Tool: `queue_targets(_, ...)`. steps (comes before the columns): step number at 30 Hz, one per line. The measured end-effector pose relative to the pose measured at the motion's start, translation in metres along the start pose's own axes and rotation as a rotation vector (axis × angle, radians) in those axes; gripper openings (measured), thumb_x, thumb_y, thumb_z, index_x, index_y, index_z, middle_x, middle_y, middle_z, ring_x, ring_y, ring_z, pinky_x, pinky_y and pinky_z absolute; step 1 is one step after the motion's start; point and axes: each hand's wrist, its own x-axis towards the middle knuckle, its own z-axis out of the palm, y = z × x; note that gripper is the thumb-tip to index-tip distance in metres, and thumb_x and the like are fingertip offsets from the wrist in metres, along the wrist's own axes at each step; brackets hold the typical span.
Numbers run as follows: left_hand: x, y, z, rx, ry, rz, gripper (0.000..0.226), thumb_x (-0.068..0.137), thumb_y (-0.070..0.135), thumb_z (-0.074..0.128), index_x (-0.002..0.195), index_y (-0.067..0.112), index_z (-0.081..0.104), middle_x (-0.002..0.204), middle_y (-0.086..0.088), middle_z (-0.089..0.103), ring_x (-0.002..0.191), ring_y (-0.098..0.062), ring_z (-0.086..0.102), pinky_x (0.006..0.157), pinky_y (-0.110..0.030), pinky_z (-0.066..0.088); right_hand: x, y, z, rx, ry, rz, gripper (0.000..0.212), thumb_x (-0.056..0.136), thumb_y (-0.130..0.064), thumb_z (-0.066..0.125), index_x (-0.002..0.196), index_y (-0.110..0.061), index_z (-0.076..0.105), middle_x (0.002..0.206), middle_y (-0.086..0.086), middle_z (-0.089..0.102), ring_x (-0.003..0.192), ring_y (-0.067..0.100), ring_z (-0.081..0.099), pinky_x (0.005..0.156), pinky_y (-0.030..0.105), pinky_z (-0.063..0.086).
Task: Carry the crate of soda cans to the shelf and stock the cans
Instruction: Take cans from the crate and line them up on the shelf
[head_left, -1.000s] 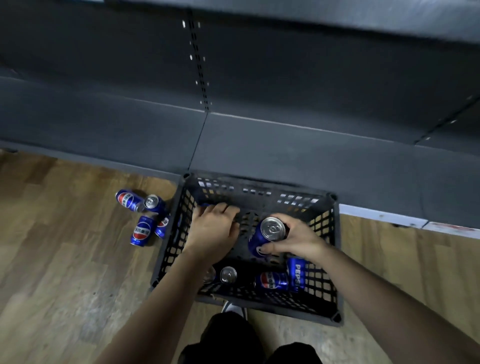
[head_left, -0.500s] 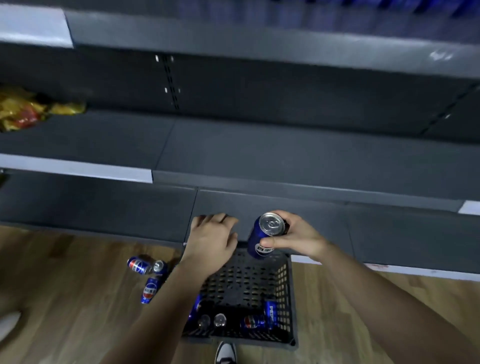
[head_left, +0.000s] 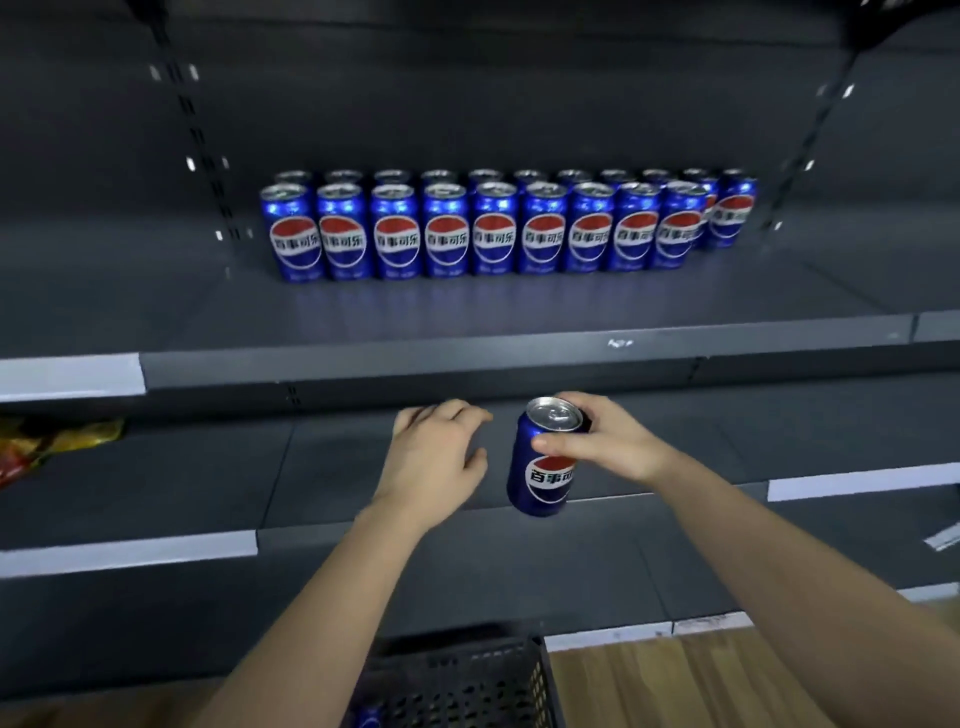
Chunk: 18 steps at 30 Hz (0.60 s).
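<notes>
Gleaming blue can (head_left: 540, 486), slightly tilted

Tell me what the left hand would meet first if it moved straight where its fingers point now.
Likely the front edge of the can shelf, just past the left hand. Depth is unclear, so it might slip underneath instead.

Twenty cans (head_left: 493, 239) stood toward the back edge of the upper shelf (head_left: 467, 322): nine in the front row, eleven behind. The right hand (head_left: 608, 441) gripped one more can (head_left: 543, 467). One crate (head_left: 467, 686) showed below. Snack bags (head_left: 52, 441) at the left edge could not be counted.
</notes>
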Motion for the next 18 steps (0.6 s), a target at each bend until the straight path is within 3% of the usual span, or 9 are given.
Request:
queue_targets(7, 0.064, 0.056, -0.023, -0.02, 0.108, 0.123, 0.035, 0.089, 0.029, 0.055, 0.123, 0.026, 0.057, 0.123, 0.01, 0.057, 0.114, -0.013, 0.052, 0.098, -0.027, 0.023, -0.003, -0.039, -0.078, -0.031, 0.12, -0.118, 0.05, 0.06, -0.046, 0.079, 0.1, -0.018, 0.069, 0.097, 0.001, 0.075, 0.093, 0.012, 0.07, 0.082, 0.027, 0.054)
queue_targets(11, 0.104, 0.093, -0.029, -0.028, 0.167, 0.164, 0.031, 0.09, 0.03, 0.055, 0.12, 0.025, 0.057, 0.121, 0.01, 0.057, 0.113, -0.012, 0.052, 0.099, -0.028, 0.023, 0.002, -0.054, -0.131, -0.098, 0.186, -0.185, 0.045, 0.06, -0.053, 0.078, 0.096, -0.027, 0.07, 0.099, -0.003, 0.075, 0.097, 0.014, 0.07, 0.089, 0.036, 0.054)
queue_targets(15, 0.14, 0.128, -0.028, -0.032, 0.19, 0.153, 0.036, 0.091, 0.032, 0.054, 0.127, 0.025, 0.055, 0.127, 0.01, 0.055, 0.117, -0.013, 0.049, 0.103, -0.03, 0.022, 0.003, -0.066, -0.185, -0.123, 0.217, -0.234, 0.029, 0.07, -0.045, 0.078, 0.091, -0.027, 0.07, 0.095, -0.005, 0.074, 0.093, 0.011, 0.069, 0.081, 0.029, 0.051)
queue_targets(18, 0.162, 0.152, -0.024, -0.033, 0.195, 0.138, 0.037, 0.092, 0.033, 0.053, 0.128, 0.026, 0.054, 0.127, 0.01, 0.055, 0.116, -0.012, 0.05, 0.105, -0.032, 0.022, 0.006, -0.069, -0.224, -0.139, 0.261, -0.24, 0.032, 0.071, -0.045, 0.079, 0.097, -0.027, 0.071, 0.098, -0.007, 0.075, 0.094, 0.009, 0.07, 0.088, 0.032, 0.053)
